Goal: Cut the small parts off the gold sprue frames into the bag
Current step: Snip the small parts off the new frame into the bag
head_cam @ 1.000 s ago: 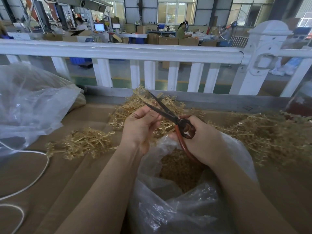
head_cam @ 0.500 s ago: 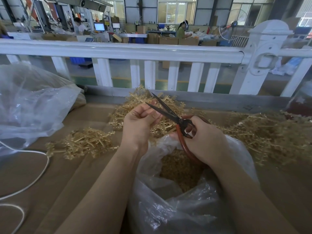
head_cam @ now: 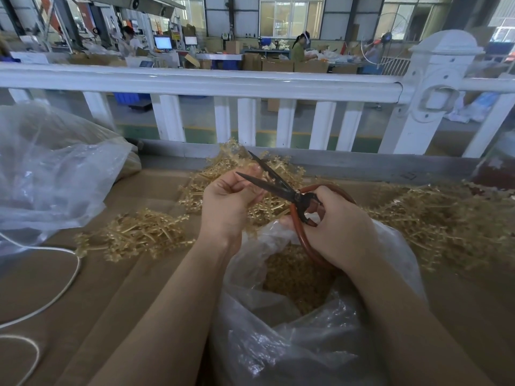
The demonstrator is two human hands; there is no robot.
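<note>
Single head-worn wide view, forward and down, close over both hands (head_cam: 225, 207), far hall perhaps slightly distorted.

Two hands: left hand (head_cam: 224, 207), right hand (head_cam: 338, 229). One pair of scissors (head_cam: 281, 188). Two clear bags: near bag (head_cam: 306, 344), far-left bag (head_cam: 55, 174). Three sprue heaps: left heap (head_cam: 139, 235), far heap (head_cam: 223, 168), right heap (head_cam: 446, 218). One white cord (head_cam: 55, 296).

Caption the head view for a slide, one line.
Right hand works open scissors at a gold sprue frame pinched in the left hand, above the clear bag.
</note>
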